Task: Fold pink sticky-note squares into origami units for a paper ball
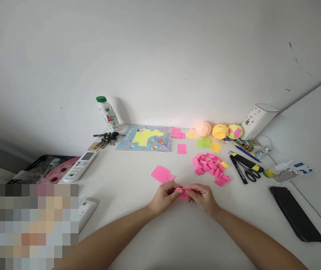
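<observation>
Plain pale wall (149,56) backs the white counter (138,232) in the head view, which looks forward and down at two bare hands. Both meet near the front of the counter, around the folded pink paper (182,193). This piece lies directly between them, its long upper edge running roughly side to side, from one set of fingertips to the other, so neither hand is clearly nearer to it.

The left grip (164,198) is clamped on the paper's left end, thumb toward the wearer and fingers behind. The right grip (203,200) pinches the other end with thumb and fingers together. Fingers cover part of the paper, so its exact folds cannot be told.

Just beyond the left grip lie loose pink sheets (160,174), close to its knuckles but apparently not held. Beyond the right grip and a little to its right sits the cluster of pink folded pieces (208,165), nearer to that hand than to the left and apart from both. Farther right are scissors (251,174) and a black pouch (295,213). Toward the wall stand three faceted paper balls (220,131), with a blue booklet (124,144) to their left.
</observation>
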{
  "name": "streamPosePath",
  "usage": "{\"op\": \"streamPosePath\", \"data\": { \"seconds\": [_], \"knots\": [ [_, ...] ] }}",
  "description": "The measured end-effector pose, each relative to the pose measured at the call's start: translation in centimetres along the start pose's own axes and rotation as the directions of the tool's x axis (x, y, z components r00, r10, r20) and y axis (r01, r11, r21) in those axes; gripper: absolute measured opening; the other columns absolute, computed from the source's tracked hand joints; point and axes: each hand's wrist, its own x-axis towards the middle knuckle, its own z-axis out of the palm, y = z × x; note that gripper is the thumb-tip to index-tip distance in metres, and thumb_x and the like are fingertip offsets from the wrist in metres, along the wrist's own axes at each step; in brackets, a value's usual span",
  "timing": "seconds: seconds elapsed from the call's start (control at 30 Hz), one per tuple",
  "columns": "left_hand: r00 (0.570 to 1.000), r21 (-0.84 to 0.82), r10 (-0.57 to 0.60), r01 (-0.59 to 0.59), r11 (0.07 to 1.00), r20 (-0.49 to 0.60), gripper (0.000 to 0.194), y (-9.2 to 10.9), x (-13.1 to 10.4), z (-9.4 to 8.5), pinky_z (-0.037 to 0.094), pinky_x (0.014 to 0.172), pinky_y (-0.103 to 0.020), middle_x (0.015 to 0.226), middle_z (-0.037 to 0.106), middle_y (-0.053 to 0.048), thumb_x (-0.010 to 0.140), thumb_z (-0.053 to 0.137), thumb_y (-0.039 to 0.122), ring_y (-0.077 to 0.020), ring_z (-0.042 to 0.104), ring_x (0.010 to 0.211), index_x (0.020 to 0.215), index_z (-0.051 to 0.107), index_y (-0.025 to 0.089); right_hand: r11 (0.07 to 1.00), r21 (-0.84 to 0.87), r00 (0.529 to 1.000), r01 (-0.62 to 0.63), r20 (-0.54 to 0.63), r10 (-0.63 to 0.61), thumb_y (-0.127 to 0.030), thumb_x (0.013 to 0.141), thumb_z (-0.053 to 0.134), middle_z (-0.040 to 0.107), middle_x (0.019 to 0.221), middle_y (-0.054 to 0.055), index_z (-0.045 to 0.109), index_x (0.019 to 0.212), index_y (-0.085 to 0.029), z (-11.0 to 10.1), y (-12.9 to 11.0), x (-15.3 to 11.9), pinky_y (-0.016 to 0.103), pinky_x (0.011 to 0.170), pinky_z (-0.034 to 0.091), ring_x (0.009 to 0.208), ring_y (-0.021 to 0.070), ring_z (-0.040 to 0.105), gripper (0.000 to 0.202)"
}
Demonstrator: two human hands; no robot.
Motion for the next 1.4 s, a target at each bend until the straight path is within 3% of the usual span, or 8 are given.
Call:
{"op": "streamPosePath", "data": {
  "seconds": [0.23, 0.5, 0.77, 1.4],
  "knots": [
    [0.997, 0.125, 0.052, -0.044, 0.991, -0.056, 0.024, -0.25, 0.06, -0.32, 0.044, 0.064, -0.027, 0.070, 0.061, -0.004, 0.080, 0.057, 0.037, -0.0135, 0.055, 0.068, 0.075, 0.066, 0.015, 0.998, 0.003, 0.997, -0.069, 0.028, 0.068, -0.034, 0.081, 0.060, 0.065, 0.057, 0.001, 0.066, 0.092, -0.017, 0.04, 0.00, -0.15, 0.025, 0.048, 0.049, 0.049, 0.0141, 0.061, 0.021],
    [0.998, 0.048, 0.039, -0.036, 0.998, -0.049, 0.021, -0.08, 0.03, -0.36, 0.046, 0.064, -0.027, 0.068, 0.060, -0.003, 0.079, 0.060, 0.035, -0.0133, 0.057, 0.066, 0.076, 0.068, 0.015, 0.997, 0.004, 0.996, -0.072, 0.047, 0.072, -0.033, 0.082, 0.059, 0.066, 0.058, 0.002, 0.066, 0.092, -0.016, -0.05, 0.42, -0.12, 0.026, 0.049, 0.049, 0.050, 0.0139, 0.060, 0.021],
    [0.999, -0.170, -0.050, 0.051, 0.984, 0.010, 0.024, -0.22, 0.14, -0.03, 0.049, 0.064, -0.031, 0.073, 0.067, -0.005, 0.078, 0.060, 0.038, -0.0167, 0.063, 0.068, 0.079, 0.060, 0.014, 0.997, 0.040, 0.997, -0.070, 0.037, 0.069, -0.033, 0.082, 0.059, 0.065, 0.057, 0.001, 0.065, 0.092, -0.015, -0.08, 0.11, -0.06, 0.026, 0.049, 0.049, 0.050, 0.0141, 0.061, 0.022],
    [0.999, -0.081, 0.036, -0.037, 0.996, -0.016, 0.020, 0.09, 0.08, -0.22, 0.046, 0.061, -0.027, 0.066, 0.064, -0.003, 0.080, 0.059, 0.032, -0.0134, 0.060, 0.064, 0.073, 0.064, 0.014, 0.992, 0.036, 0.990, -0.117, 0.081, 0.114, -0.035, 0.081, 0.060, 0.066, 0.058, 0.002, 0.066, 0.092, -0.015, -0.16, -0.09, -0.07, 0.027, 0.052, 0.050, 0.052, 0.0151, 0.062, 0.023]
  ]
}}
